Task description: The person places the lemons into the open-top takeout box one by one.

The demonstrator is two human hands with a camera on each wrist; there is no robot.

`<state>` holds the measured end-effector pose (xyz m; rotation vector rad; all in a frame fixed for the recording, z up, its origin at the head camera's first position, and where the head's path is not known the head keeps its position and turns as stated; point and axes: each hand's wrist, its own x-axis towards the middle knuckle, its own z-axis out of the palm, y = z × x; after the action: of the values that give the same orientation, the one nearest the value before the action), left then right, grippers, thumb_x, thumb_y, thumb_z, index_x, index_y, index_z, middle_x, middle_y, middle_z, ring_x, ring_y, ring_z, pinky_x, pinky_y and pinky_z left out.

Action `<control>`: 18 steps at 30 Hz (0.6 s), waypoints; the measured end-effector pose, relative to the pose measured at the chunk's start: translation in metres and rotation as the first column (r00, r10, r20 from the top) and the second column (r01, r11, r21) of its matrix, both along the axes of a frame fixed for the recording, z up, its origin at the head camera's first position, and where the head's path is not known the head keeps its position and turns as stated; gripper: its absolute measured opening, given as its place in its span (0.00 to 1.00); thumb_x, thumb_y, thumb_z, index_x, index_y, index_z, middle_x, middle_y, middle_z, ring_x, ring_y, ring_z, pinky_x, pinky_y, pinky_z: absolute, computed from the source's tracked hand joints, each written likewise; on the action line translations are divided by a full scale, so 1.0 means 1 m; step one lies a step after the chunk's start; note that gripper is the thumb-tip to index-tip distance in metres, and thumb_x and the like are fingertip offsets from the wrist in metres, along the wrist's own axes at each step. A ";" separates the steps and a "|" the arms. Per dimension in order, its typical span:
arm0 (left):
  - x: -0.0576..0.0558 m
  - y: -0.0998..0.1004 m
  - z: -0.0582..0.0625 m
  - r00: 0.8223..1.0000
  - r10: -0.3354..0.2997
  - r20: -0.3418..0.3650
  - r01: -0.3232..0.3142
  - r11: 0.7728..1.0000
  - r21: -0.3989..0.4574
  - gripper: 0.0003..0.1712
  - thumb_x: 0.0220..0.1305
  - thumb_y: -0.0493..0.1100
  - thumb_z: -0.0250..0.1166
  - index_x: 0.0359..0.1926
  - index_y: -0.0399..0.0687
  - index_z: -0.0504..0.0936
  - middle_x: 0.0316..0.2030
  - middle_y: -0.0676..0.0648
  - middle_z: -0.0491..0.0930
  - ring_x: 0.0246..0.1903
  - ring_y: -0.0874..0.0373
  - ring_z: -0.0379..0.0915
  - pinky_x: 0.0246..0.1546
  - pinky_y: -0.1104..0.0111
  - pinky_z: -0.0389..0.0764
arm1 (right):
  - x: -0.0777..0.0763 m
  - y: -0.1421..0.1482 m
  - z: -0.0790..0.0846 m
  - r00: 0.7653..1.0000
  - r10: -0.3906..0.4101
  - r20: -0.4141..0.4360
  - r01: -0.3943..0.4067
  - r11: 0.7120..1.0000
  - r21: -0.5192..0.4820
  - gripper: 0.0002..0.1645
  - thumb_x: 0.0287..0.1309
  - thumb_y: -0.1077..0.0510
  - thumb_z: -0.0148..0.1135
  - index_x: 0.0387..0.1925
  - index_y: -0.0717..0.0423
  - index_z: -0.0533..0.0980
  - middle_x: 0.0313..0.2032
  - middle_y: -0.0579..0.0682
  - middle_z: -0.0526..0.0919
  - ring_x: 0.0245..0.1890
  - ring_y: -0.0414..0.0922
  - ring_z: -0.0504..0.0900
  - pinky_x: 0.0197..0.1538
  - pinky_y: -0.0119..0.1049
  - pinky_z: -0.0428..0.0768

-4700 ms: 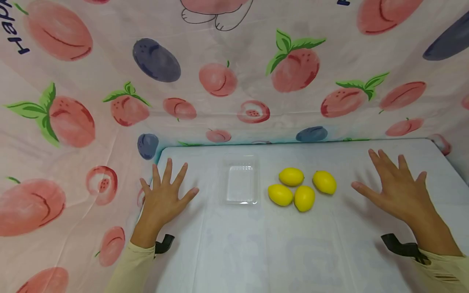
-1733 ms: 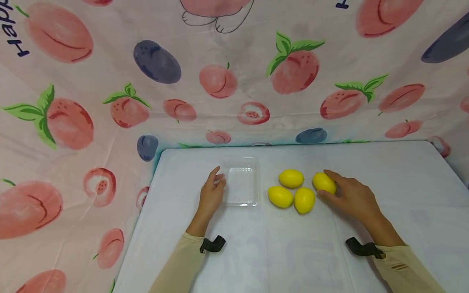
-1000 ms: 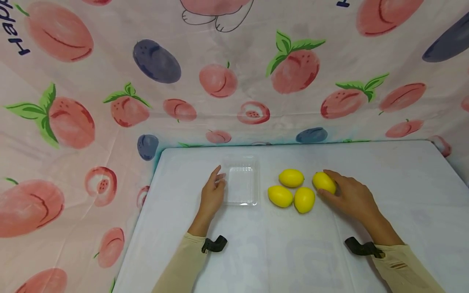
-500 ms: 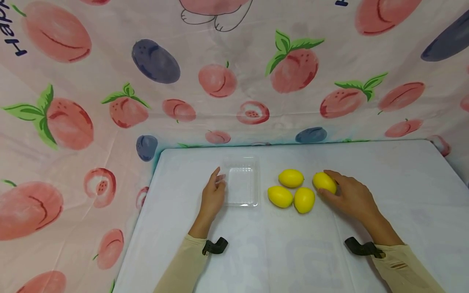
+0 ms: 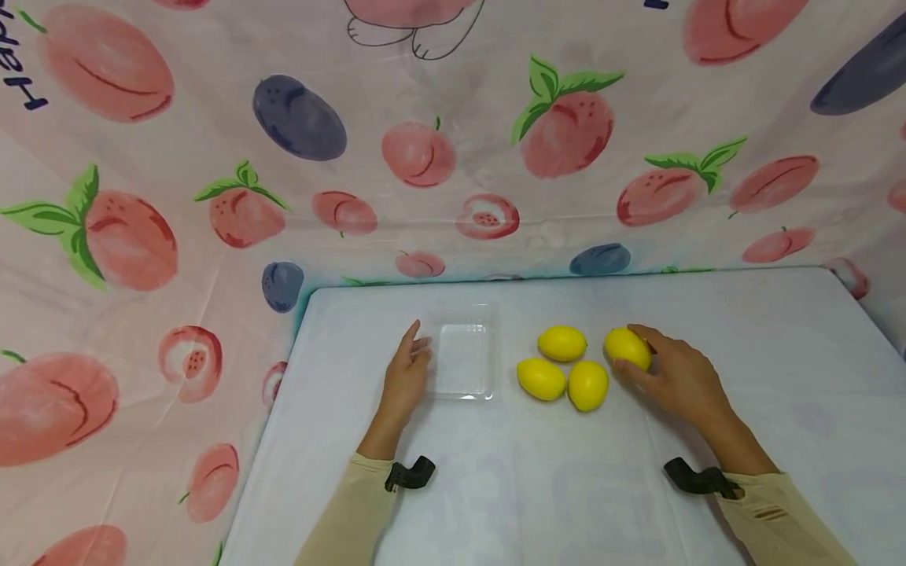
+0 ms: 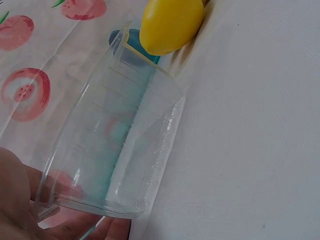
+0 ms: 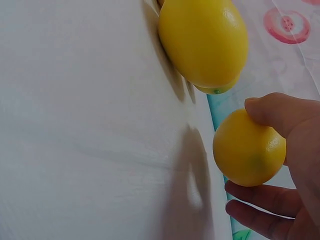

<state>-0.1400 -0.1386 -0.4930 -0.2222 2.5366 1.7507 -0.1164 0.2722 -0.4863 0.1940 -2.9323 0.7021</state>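
My left hand [image 5: 405, 379] is at the left side of a clear plastic box [image 5: 463, 362] on the table. In the left wrist view its thumb and fingers hold the near wall of the box [image 6: 95, 150] at the rim. My right hand [image 5: 683, 381] grips a yellow lemon [image 5: 624, 350] between thumb and fingers. The right wrist view shows this lemon [image 7: 247, 150] a little off the table, its shadow apart from it. Three more lemons lie close together between box and right hand: one at the back [image 5: 562, 343], one at front left [image 5: 541, 379], one at front right [image 5: 588, 385].
The white-covered table [image 5: 538, 487] ends at the back against a fruit-printed cloth [image 5: 488, 141], which also hangs at the left. A black mount [image 5: 410, 474] sits at the left wrist, another black mount [image 5: 701, 478] at the right.
Both hands, first spread wide apart, have come in to the box and the rightmost lemon. In the last half second that lemon has risen slightly; the box has shifted slightly left.
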 end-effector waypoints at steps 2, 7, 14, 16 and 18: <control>-0.001 -0.001 -0.001 1.000 -0.007 0.008 0.007 1.000 0.010 0.32 0.78 0.44 0.51 0.79 0.58 0.60 0.66 0.43 0.75 0.63 0.47 0.74 0.59 0.50 0.78 | 0.000 0.000 0.001 1.000 -0.004 0.000 0.004 1.000 -0.001 0.41 0.60 0.39 0.70 0.67 0.58 0.72 0.51 0.70 0.84 0.44 0.64 0.82 0.42 0.61 0.78; 0.000 0.000 -0.001 1.000 -0.026 0.008 0.026 1.000 0.011 0.32 0.78 0.44 0.51 0.79 0.58 0.61 0.65 0.44 0.76 0.61 0.48 0.75 0.58 0.51 0.79 | 0.000 0.000 0.001 1.000 -0.017 -0.005 0.017 1.000 -0.003 0.41 0.60 0.40 0.71 0.67 0.57 0.72 0.50 0.69 0.84 0.43 0.63 0.82 0.42 0.60 0.78; 0.001 0.002 -0.002 1.000 -0.029 0.007 0.029 1.000 -0.011 0.32 0.78 0.45 0.51 0.79 0.60 0.59 0.65 0.45 0.76 0.61 0.48 0.74 0.57 0.51 0.78 | -0.002 0.000 0.003 1.000 -0.011 -0.029 0.011 1.000 -0.011 0.41 0.60 0.41 0.71 0.68 0.56 0.72 0.50 0.69 0.84 0.42 0.62 0.81 0.42 0.60 0.77; 0.001 0.004 -0.002 1.000 -0.026 0.014 0.027 1.000 -0.015 0.32 0.78 0.45 0.51 0.79 0.61 0.59 0.65 0.44 0.76 0.61 0.48 0.74 0.57 0.51 0.78 | -0.003 0.000 0.005 1.000 -0.013 -0.025 0.013 1.000 -0.012 0.41 0.60 0.40 0.71 0.68 0.56 0.72 0.51 0.69 0.83 0.42 0.62 0.81 0.42 0.60 0.77; 0.002 0.006 -0.002 0.999 -0.025 0.021 0.025 1.000 -0.016 0.32 0.78 0.45 0.51 0.79 0.61 0.59 0.65 0.44 0.76 0.61 0.47 0.74 0.57 0.51 0.78 | -0.003 0.000 0.007 1.000 -0.015 -0.026 0.014 1.000 -0.010 0.41 0.60 0.40 0.71 0.68 0.57 0.72 0.51 0.69 0.84 0.42 0.61 0.81 0.42 0.60 0.77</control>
<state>-0.1381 -0.1328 -0.4951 -0.2075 2.5288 1.7108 -0.1191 0.2719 -0.4794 0.1793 -2.9021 0.7060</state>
